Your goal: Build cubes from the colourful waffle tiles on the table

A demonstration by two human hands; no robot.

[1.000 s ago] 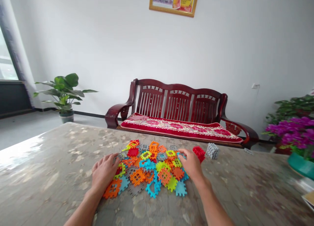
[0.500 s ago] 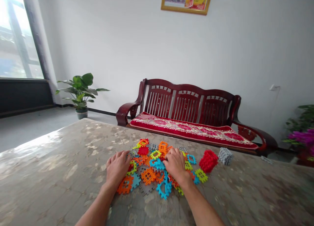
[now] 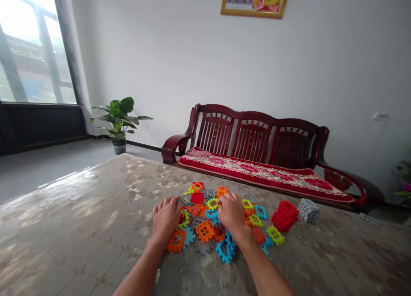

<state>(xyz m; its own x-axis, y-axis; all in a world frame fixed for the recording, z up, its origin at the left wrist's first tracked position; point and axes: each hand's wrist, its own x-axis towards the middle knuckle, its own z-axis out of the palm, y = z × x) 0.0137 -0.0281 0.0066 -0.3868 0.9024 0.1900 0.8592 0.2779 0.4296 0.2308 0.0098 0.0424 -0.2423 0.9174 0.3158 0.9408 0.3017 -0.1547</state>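
A loose pile of notched plastic interlocking tiles lies on the table, in orange, blue, yellow-green, red and grey. My left hand rests at the pile's left edge, palm down with fingers stretched, beside a yellow-green frame tile and above an orange window tile. Over the middle of the pile, my right hand has curled fingers, their tips closed at the right edge of a yellow-green tile. A blue tile lies just under that one. My right hand hides some tiles beneath it.
Right of the pile stand a red block of joined tiles and a grey block. A flat grey piece lies farther right on the patterned tablecloth. Behind the table is a wooden bench; a potted plant stands back left.
The view has swung slightly left, so everything sits farther right. My right hand has moved a little left over the pile to the yellow-green tile. My left hand stays at the pile's left edge.
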